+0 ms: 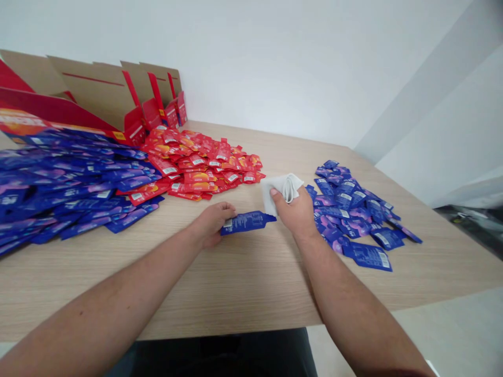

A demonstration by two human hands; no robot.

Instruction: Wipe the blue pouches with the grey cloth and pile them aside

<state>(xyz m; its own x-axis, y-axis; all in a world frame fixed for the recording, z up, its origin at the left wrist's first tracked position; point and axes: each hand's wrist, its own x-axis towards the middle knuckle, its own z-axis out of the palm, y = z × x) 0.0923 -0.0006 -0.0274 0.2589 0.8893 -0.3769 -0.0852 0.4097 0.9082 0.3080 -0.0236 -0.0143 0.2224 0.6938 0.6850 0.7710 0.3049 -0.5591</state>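
My left hand [215, 222] pinches one end of a blue sachet [247, 222], its printed back with small white text facing up. The sachet's narrow tip points right, toward my right hand [296, 209]. That hand grips a folded white cloth [281, 191], with the thumb pressed on top. The cloth's lower edge is right by the sachet's tip; whether they touch I cannot tell. Just right of my right hand lies a pile of blue sachets [349, 204], some with barcodes showing.
A larger heap of blue sachets [70, 183] covers the left side of the wooden table [236, 293]. Beside it, red and orange sachets [204, 167] are piled toward the back. Several open red cardboard boxes [98, 99] stand at the back left. A white wall [275, 68] rises behind.
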